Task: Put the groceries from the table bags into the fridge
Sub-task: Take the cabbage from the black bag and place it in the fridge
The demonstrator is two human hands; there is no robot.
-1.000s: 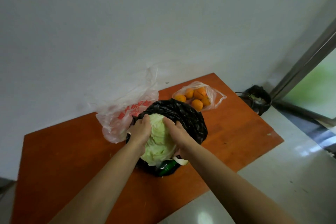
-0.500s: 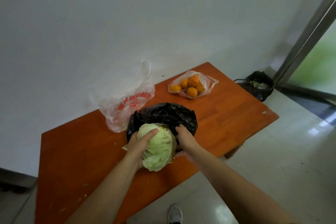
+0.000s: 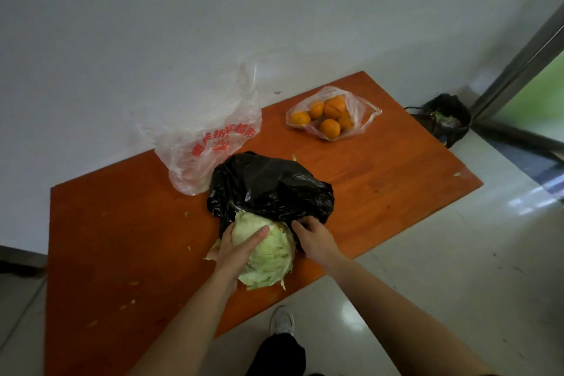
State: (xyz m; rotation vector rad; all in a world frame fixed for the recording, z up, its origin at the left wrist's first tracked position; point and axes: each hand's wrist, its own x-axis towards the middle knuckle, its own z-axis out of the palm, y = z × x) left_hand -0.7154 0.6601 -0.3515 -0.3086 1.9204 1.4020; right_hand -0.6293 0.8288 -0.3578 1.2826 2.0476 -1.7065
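Table [image 3: 381, 192]: orange wood, standing against the wall and carrying three bags. No fridge is showing in this view.

Black bag [image 3: 268, 186]: lying slumped at the middle of the table, its mouth facing the near edge.

Cabbage [image 3: 268, 256]: sitting half out of that mouth, with its far end under the black film and its near end resting on the table close to the edge.

Printed white bag [image 3: 207, 143]: sagging just behind the black bag, to the left. Oranges bag [image 3: 332, 114]: lying well apart, at the far right.

Left hand [image 3: 238, 250]: spreading over the cabbage's left side, fingers curving round it and holding it.

Right hand [image 3: 314, 238]: fingers curling into the bag's near edge, probably pinching the film. The contact is in shadow.

Step in hand, as judged: the first grocery is being freed from its bag, so the task is only beginning.

Next move is calling for the right hand to pin or peel back the film while the left draws the cabbage clear. The head looks too bulky for one hand, so a second hand should go under it before the carry to the fridge.
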